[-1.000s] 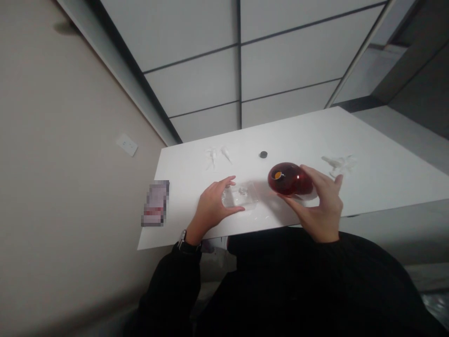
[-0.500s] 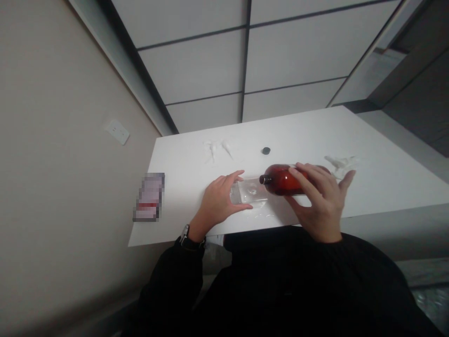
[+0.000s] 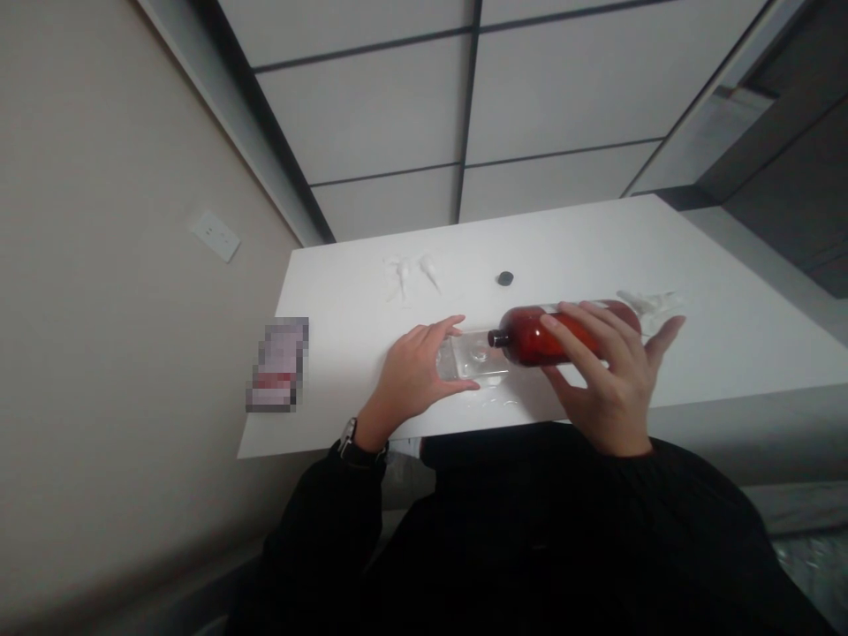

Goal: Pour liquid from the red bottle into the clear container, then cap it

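White table: cap off, my right hand grips the tipped red bottle over the clear container, steadied between my left hand fingers; pouring barely begun.

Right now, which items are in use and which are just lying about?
In use:
- amber bottle, lying sideways in right hand
- clear container, steadied by left hand

Lying about:
- black cap
- clear plastic bits at the far left
- clear plastic bits beyond the right hand
- white table

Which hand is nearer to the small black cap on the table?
Right. The right hand holds the red bottle just below the black cap; the left hand is farther left.
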Motion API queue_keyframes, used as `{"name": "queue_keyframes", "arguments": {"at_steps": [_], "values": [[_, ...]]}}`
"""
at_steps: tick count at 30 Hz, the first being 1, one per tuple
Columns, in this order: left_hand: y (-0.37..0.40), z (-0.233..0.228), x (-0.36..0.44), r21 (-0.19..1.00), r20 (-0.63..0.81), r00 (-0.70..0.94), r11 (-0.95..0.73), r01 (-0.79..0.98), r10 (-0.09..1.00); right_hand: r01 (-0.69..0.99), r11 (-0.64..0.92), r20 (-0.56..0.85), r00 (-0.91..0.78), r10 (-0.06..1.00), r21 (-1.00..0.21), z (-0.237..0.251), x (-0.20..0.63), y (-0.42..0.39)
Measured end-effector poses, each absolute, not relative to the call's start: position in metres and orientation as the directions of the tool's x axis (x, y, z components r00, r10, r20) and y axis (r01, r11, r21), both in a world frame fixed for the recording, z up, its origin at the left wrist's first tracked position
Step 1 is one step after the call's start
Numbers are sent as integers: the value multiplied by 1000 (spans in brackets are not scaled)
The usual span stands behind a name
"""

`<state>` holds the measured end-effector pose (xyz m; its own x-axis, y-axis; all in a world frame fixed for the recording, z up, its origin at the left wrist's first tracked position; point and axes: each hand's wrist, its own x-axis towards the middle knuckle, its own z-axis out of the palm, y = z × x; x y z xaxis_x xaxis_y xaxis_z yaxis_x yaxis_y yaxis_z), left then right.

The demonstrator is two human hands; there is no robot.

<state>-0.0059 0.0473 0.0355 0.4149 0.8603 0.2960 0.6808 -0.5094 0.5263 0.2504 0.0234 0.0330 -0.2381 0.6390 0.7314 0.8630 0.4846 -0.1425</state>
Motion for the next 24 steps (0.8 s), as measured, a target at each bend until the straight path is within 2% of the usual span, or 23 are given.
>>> {"name": "queue_keyframes", "arguments": {"at_steps": [6,12,24], "values": [[48,36,-5,528,295,418,-511,678,859,873,463,714,-226,662,-153,31,252,24],[48,35,-5,515,312,415,-519,682,855,865,488,745,-249,619,-116,30,253,26],[48,35,-5,511,309,425,-525,680,851,865,490,744,-257,616,-106,34,251,25]]}}
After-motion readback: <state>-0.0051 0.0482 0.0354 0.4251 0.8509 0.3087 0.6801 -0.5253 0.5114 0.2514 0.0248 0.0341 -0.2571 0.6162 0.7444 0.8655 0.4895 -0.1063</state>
